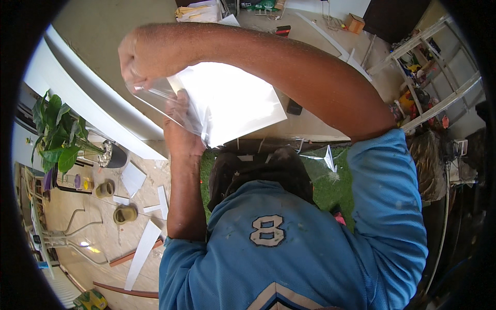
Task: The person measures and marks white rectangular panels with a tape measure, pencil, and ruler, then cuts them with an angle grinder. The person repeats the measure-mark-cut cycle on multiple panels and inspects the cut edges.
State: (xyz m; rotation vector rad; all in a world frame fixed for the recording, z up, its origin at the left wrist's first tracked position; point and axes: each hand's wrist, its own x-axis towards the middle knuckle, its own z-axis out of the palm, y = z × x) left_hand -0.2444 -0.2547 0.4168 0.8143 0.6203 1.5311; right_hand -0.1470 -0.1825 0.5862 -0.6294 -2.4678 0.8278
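A glossy white panel (243, 101) with straight edges is held up in front of me. My left hand (178, 121) grips its left side, thumb on the face and the other fingers mostly hidden. Reaching across above the panel, my right arm brings my right hand (133, 59) out to the left. Its fingers are closed on clear plastic film (160, 98). The film stretches from that hand to the panel's left edge, wrinkled and partly lifted off the surface.
To my left are a long white board (93, 95), a potted plant (111, 154), shoes (125, 214) and white offcuts (142, 253). A metal ladder (439, 111) stands at right. Green turf (336, 191) lies below me. A dark block (294, 107) sits beyond the panel.
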